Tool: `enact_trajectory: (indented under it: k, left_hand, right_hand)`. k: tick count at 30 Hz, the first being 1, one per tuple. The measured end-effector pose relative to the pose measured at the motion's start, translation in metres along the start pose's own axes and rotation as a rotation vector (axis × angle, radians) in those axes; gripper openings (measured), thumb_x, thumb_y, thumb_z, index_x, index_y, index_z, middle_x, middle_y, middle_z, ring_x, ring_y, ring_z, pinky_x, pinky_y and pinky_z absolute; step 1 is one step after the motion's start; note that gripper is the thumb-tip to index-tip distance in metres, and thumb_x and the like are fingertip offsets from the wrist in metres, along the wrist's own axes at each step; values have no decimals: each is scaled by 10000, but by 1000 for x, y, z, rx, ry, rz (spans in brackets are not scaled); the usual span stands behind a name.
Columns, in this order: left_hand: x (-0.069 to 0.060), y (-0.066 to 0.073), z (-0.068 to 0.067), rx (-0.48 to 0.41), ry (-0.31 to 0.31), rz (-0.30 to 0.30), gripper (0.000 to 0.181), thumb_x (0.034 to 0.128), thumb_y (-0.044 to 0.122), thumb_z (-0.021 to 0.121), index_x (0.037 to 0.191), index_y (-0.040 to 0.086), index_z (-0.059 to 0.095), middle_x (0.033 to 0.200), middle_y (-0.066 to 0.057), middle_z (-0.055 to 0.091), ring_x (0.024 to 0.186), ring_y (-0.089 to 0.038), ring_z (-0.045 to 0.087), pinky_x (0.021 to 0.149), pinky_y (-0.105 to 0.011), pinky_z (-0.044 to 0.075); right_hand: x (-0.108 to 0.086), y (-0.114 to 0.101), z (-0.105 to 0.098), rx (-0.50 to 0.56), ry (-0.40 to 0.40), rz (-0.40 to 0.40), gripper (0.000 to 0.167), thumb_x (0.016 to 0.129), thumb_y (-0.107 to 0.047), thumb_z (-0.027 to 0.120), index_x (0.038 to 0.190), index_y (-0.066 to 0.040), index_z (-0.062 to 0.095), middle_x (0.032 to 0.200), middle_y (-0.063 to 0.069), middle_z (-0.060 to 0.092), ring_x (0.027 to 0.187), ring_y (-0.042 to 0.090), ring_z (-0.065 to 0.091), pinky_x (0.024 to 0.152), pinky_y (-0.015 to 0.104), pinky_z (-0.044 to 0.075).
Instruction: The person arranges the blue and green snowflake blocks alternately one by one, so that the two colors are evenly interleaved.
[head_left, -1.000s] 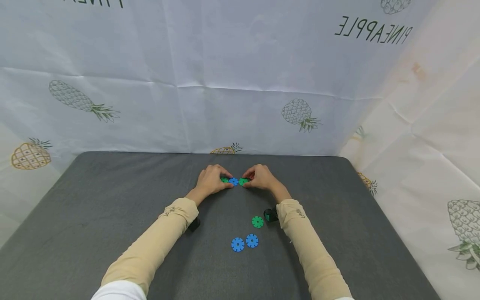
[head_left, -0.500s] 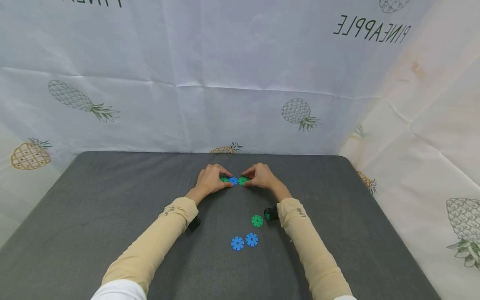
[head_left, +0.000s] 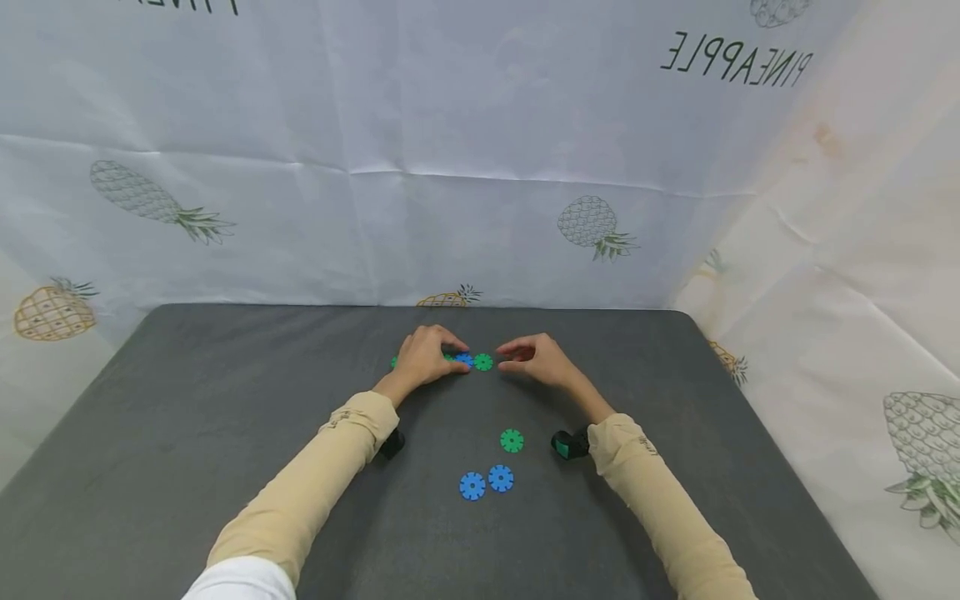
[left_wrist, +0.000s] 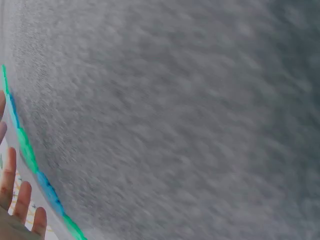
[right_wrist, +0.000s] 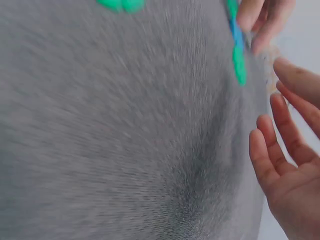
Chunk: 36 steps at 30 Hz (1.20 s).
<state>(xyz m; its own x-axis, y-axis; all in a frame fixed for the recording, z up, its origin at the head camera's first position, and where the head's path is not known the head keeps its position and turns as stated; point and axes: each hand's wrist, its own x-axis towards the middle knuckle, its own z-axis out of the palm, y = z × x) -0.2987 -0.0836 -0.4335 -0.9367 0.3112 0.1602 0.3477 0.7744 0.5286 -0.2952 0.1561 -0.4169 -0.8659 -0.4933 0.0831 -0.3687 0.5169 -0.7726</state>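
Observation:
In the head view, my left hand (head_left: 424,358) lies over a row of joined notched plastic discs, thumb and index finger pinching the blue disc (head_left: 464,361) at its sides. Joined to its right is a green disc (head_left: 483,362). Another green disc (head_left: 393,362) peeks out left of the hand, which hides the row's middle. The left wrist view shows the row alternating green and blue, including a green disc (left_wrist: 27,150). My right hand (head_left: 542,360) is just right of the row, fingers apart and holding nothing; the right wrist view shows a gap between it and the row.
Nearer on the dark grey table (head_left: 262,467) lie a loose green disc (head_left: 512,441) and two blue discs, one left (head_left: 472,486) and one right (head_left: 501,478). A white pineapple-print cloth (head_left: 480,242) hangs behind the table's far edge.
My right hand has let go of the row's rightmost green disc and moved a little to the right. The left hand stays nearly in place at the blue disc.

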Motion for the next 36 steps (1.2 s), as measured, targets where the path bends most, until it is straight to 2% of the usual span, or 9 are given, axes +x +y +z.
enact_trajectory:
  k: [6,10,19,26,30,36]
  left_hand:
    - [3,6,2,29,-29,-13,306,789,354,797,1057,209,767,1182,-48,633,1153,-281,527,979,-508,383]
    - [3,8,3,32,-37,-10,308,786,351,799,1053,200,768,1180,-54,631,1156,-290,523,983,-521,378]
    - [4,10,6,36,-51,3,316,783,357,800,1055,198,766,1184,-55,623,1165,-299,507,989,-525,368]
    - [5,11,7,29,-53,27,308,788,348,797,1054,195,766,1188,-62,621,1170,-311,507,992,-545,362]
    - [6,12,8,21,-57,29,302,788,339,799,1052,195,767,1190,-63,616,1182,-322,495,1002,-555,348]
    - [9,13,11,28,-53,46,296,786,342,800,1041,196,770,1191,-67,621,1179,-319,503,997,-560,352]
  right_hand:
    - [-21,-15,0,186,-12,81,357,881,-123,706,1187,52,649,1194,218,622,954,272,627,829,395,518]
    - [-35,-25,2,257,-27,117,381,871,-121,717,1205,45,640,1212,225,606,971,264,612,825,377,516]
    - [-71,-35,13,333,-92,98,370,865,-108,721,1186,59,646,1163,249,613,903,208,609,769,391,533]
    - [-102,-39,22,376,-173,27,365,861,-88,718,1170,89,635,1085,281,606,837,161,609,697,280,527]
    - [-118,-38,28,409,-202,35,373,853,-100,729,1168,80,640,1072,277,612,841,124,590,695,240,522]
    - [-140,-31,37,355,-223,51,342,849,-116,737,1148,35,668,1033,207,650,831,93,572,675,223,523]
